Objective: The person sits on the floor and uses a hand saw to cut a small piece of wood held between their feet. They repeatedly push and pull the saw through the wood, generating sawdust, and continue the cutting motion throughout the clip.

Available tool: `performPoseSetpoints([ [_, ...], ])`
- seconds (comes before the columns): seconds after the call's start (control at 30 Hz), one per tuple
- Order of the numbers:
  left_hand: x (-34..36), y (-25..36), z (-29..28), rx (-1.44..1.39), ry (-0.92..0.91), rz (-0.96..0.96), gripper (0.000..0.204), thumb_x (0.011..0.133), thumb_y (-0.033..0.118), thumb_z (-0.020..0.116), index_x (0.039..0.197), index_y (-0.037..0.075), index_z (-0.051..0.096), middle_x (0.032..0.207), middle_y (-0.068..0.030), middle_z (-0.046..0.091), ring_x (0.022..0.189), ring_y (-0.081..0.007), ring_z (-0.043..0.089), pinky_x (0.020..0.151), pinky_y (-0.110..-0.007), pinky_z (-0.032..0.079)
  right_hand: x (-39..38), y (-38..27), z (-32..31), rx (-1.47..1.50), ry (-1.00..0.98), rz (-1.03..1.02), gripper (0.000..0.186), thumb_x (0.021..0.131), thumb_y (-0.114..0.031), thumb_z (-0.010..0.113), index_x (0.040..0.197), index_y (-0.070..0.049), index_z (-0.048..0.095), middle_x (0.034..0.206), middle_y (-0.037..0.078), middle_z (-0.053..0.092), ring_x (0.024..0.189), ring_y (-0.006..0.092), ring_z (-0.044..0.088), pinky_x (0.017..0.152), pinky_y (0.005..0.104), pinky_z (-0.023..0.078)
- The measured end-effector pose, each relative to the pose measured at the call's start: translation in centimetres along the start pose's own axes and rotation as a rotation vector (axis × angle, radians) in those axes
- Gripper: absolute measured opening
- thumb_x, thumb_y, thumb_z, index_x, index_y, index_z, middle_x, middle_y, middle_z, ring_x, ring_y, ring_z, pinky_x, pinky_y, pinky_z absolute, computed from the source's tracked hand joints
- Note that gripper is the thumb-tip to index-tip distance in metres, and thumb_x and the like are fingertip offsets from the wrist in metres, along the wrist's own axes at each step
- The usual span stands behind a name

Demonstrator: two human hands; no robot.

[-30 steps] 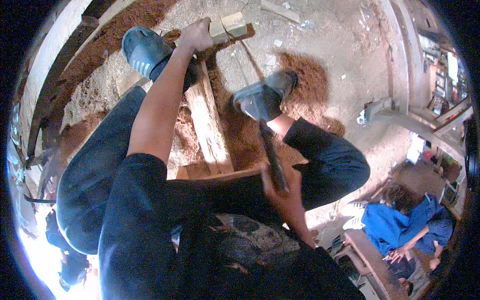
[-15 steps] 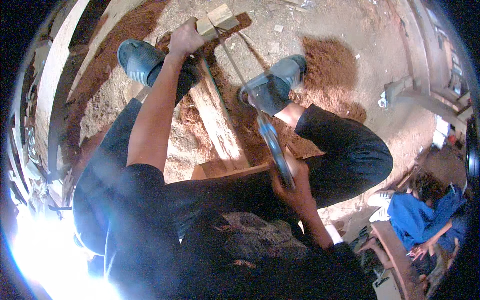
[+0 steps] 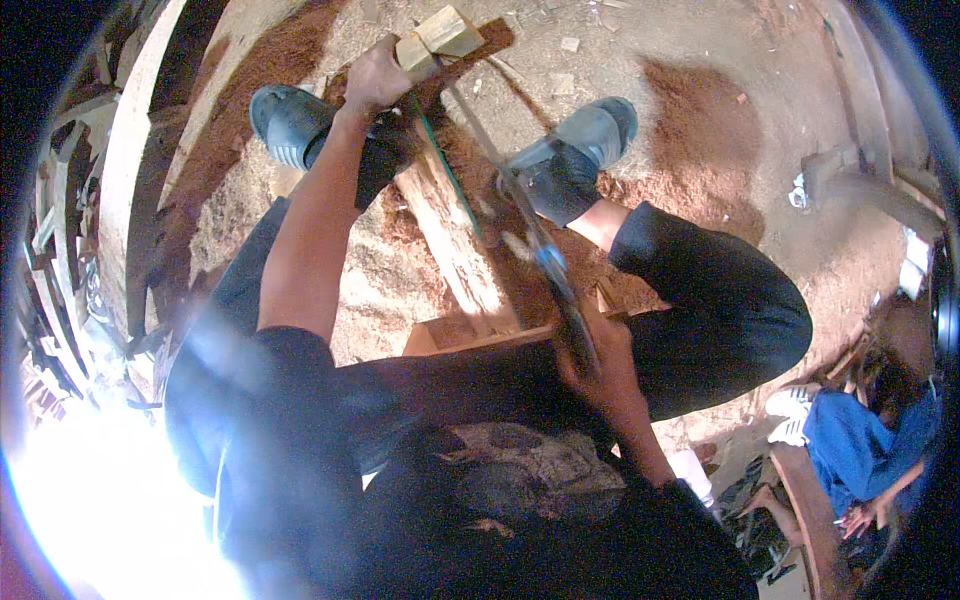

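My left hand point(image 3: 377, 80) is closed around a squared wooden block point(image 3: 440, 42) at the top of the head view, pressing it down near my left shoe. A dark line crosses the block's pale surface. My right hand point(image 3: 600, 360) is wrapped around the dark handle of a handsaw point(image 3: 527, 212) with a blue patch near the grip. Its long thin blade runs away from me toward the block, smeared by motion. Whether the far tip sits inside the dark line cannot be made out. Beneath the saw lies a rough, pale wooden beam point(image 3: 455, 240) between my legs.
Reddish sawdust point(image 3: 700, 130) and small wood chips cover the ground around my shoes point(image 3: 588, 135). Long boards point(image 3: 135, 150) and scrap wood stand at the left, beside a strong glare. At the lower right, another person in blue trousers point(image 3: 850, 440) sits by a curved plank point(image 3: 805, 510).
The whole view has shifted, so most things sit slightly further right. The blade lies at a slightly different place against the block. Both hands keep their grips.
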State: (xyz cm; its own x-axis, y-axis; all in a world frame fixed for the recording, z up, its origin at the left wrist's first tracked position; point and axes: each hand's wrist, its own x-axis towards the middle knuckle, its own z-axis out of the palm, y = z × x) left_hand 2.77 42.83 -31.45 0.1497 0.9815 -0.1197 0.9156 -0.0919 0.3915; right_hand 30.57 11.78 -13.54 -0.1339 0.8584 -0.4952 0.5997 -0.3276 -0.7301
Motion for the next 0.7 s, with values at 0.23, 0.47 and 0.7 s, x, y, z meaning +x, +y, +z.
performPoseSetpoints([
  [0.23,1.3,-0.7,0.1,-0.025,0.071,-0.059,0.071,0.066,0.051,0.074,0.118,0.005,0.06,0.104,-0.0252,0.066,0.099,-0.0382,0.064,0.086,-0.045,0.051,2.1,1.5,0.8,-0.078,0.097,-0.224,0.036,0.08,-0.003,0.064,0.115,0.0,0.058,0.078,0.017,0.064,0.072,0.0339,0.068,0.066,0.0365,0.053],
  [0.47,1.3,1.1,1.0,0.005,0.003,0.02,0.079,0.065,0.058,0.074,0.119,0.002,0.059,0.104,-0.0234,0.067,0.099,-0.0389,0.064,0.088,-0.045,0.05,-1.0,0.8,-1.6,0.059,0.009,0.093,0.024,0.08,-0.015,0.065,0.099,-0.003,0.056,0.081,0.022,0.058,0.082,0.0431,0.059,0.072,0.0486,0.046],
  [0.7,1.9,-3.5,-2.0,-0.177,-0.258,-0.031,0.076,0.059,0.065,0.077,0.104,0.004,0.07,0.094,-0.0177,0.071,0.089,-0.03,0.068,0.083,-0.039,0.052,2.1,-2.0,-2.1,0.113,-0.022,-0.043,0.02,0.077,-0.012,0.065,0.092,-0.003,0.057,0.079,0.018,0.061,0.074,0.0409,0.062,0.064,0.0449,0.048],
])
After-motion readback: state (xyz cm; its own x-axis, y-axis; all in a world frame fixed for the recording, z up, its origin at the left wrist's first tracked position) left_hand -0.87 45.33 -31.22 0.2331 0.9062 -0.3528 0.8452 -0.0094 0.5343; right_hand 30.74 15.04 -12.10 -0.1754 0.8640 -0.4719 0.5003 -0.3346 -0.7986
